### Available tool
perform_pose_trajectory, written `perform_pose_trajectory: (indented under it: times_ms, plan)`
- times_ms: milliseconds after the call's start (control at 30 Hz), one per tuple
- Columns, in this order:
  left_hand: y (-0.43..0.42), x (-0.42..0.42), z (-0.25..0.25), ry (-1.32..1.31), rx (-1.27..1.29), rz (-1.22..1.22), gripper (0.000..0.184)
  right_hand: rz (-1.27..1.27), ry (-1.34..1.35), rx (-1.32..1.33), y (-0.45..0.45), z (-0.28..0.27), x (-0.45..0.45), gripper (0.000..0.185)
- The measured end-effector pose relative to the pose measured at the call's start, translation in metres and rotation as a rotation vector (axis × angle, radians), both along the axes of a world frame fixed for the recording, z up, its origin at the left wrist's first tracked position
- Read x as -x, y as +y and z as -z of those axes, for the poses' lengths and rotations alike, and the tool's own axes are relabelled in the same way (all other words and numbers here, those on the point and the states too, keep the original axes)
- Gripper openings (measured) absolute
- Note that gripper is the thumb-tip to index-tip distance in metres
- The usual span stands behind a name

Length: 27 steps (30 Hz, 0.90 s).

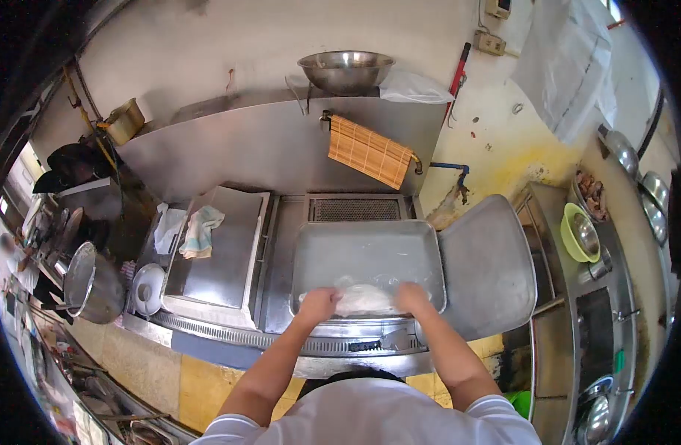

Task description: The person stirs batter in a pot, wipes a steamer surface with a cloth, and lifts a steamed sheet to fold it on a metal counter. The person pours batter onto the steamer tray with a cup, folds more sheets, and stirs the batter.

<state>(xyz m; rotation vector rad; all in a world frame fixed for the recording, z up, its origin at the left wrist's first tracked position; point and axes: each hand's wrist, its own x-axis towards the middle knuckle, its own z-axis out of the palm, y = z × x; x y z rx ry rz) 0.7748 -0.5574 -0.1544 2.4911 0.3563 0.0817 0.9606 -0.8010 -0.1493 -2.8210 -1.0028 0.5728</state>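
Note:
In front of me a large rectangular metal tray (362, 256) sits on the steel counter. A white, thin, wrinkled sheet (364, 299) lies along its near edge; I cannot tell what it is made of. My left hand (319, 304) is closed at the sheet's left end, its fingers pinched together. At the opposite end my right hand (413, 298) is likewise closed on the sheet. Both hands are over the tray's near rim. The tray's grey inner surface looks wet.
A metal lid or tray (488, 271) leans right of the tray. Left stands a steel box (214, 263) with a striped cloth (201, 231) on it. A bamboo mat (370, 152) hangs behind. A steel bowl (346, 73) rests on the ledge; a green bowl (572, 233) stands right.

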Motion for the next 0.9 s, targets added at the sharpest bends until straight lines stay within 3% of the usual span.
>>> perform_pose_trajectory:
  times_ms: [33, 100, 200, 300, 367, 433, 467, 533, 600, 700, 767, 800, 833, 867, 900]
  plan:
    - [-0.013, -0.008, -0.039, -0.088, 0.075, -0.010, 0.018, -0.007, -0.017, -0.051, 0.012, -0.020, 0.005, 0.021]
    - [-0.037, -0.021, -0.087, -0.296, 0.185, -0.020, 0.017, 0.007, 0.047, -0.833, 0.038, -0.062, 0.031, 0.022]
    - [-0.048, -0.033, -0.131, -0.574, 0.229, -0.045, 0.021, -0.005, 0.446, -1.034, 0.068, -0.100, 0.055, 0.024]
    - [-0.008, -0.019, -0.164, -0.690, 0.262, -0.167, 0.026, -0.011, 0.208, -0.584, 0.031, -0.048, 0.031, 0.026]
    - [0.027, -0.005, -0.178, -0.759, 0.262, -0.322, 0.031, 0.047, 0.099, -0.451, -0.015, -0.006, -0.004, 0.029]
    - [0.033, 0.004, -0.180, -0.698, 0.210, -0.437, 0.031, 0.070, 0.072, -0.318, -0.029, -0.017, -0.010, 0.030]
    - [0.028, 0.004, -0.169, -0.683, 0.162, -0.360, 0.031, 0.086, 0.057, -0.255, -0.032, -0.025, -0.010, 0.030]
    - [0.000, -0.004, -0.145, -0.647, 0.074, -0.202, 0.030, -0.094, -0.006, -0.572, -0.001, -0.071, 0.014, 0.029]
    - [-0.038, -0.011, -0.150, -0.564, 0.196, -0.029, 0.031, -0.102, 0.168, -1.044, 0.045, -0.118, 0.054, 0.027]
    - [-0.039, -0.008, -0.175, -0.671, 0.134, -0.033, 0.032, 0.023, 0.533, -0.847, 0.058, -0.106, 0.070, 0.027]
    - [-0.001, 0.009, -0.192, -0.675, 0.028, -0.209, 0.030, -0.012, 0.193, -0.648, 0.032, -0.049, 0.039, 0.027]
    - [0.026, 0.013, -0.179, -0.757, 0.188, -0.272, 0.030, 0.047, 0.136, -0.586, 0.008, -0.017, 0.020, 0.028]
    - [0.029, 0.021, -0.190, -0.674, 0.221, -0.379, 0.031, 0.107, 0.079, -0.526, -0.010, 0.001, 0.005, 0.028]
    - [0.029, 0.029, -0.201, -0.587, 0.255, -0.485, 0.032, 0.086, 0.068, -0.474, -0.016, -0.001, 0.000, 0.026]
    - [0.030, 0.028, -0.188, -0.601, 0.182, -0.432, 0.029, 0.065, 0.054, -0.422, -0.021, -0.008, -0.003, 0.024]
